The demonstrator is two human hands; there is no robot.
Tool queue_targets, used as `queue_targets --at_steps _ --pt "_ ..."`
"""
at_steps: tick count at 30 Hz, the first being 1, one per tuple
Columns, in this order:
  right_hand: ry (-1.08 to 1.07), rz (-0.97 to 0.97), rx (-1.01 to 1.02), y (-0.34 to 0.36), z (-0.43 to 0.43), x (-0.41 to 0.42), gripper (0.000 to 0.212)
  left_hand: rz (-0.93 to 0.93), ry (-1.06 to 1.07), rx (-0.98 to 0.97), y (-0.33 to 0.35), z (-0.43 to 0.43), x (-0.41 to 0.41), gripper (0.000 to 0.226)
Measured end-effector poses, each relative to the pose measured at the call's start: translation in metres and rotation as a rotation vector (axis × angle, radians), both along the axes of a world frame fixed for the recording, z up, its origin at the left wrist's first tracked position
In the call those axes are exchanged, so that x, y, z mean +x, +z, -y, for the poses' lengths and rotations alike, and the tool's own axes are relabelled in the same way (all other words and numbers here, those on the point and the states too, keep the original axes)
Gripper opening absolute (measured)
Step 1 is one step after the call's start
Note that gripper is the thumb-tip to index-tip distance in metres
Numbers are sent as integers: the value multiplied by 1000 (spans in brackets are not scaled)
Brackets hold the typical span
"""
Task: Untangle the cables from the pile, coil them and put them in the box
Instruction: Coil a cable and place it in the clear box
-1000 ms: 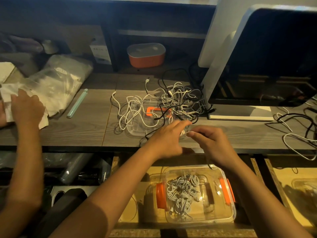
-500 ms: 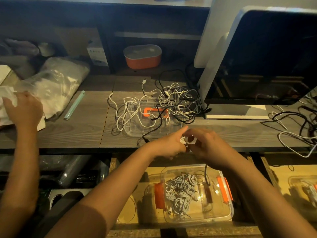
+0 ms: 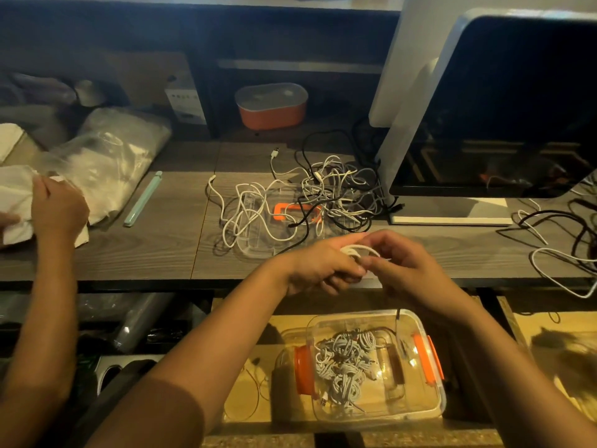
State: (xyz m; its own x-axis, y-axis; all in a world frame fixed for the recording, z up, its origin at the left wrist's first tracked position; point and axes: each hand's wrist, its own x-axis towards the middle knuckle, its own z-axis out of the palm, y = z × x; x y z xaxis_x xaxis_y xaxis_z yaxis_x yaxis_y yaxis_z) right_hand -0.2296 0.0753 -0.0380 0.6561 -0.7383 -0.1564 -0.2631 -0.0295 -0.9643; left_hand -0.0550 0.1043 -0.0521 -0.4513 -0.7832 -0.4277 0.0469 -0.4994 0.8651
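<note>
Honestly, the biggest hazard sits at two o'clock: the monitor (image 3: 517,108) stands right against the tangled cable pile (image 3: 326,189) at twelve o'clock on the desk (image 3: 145,253), and black leads from the pile run up to its foot, so a hard tug at the tangle could drag on it. The pile also lies across a clear lid (image 3: 258,244) with an orange latch, which I judge would slide or flip if I yank a cable looped over it. The clear plastic box (image 3: 426,405) sits open below the desk edge at six o'clock, with grey coiled cables (image 3: 345,367) heaped toward its left side; a careless drop from up here could miss it or catch the rim. Both hands meet at the centre, over the desk's front edge: my left hand (image 3: 319,266) has its fingers curled round the small white cable coil (image 3: 358,250), and my right hand (image 3: 407,270) pinches the same coil from the other side. If either grip slackens before the end is tucked, the loops will likely spring apart. A thin dark strand (image 3: 398,315) hangs beneath my right hand toward the box; I cannot tell whether it belongs to this coil, but it could snag the bundles there.
</note>
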Motion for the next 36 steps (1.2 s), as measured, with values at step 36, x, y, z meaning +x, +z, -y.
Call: queue_targets --at_steps 36 --pt "-89 -158 -342 -29 -20 10 20 -2 108 207 -13 -21 -19 56"
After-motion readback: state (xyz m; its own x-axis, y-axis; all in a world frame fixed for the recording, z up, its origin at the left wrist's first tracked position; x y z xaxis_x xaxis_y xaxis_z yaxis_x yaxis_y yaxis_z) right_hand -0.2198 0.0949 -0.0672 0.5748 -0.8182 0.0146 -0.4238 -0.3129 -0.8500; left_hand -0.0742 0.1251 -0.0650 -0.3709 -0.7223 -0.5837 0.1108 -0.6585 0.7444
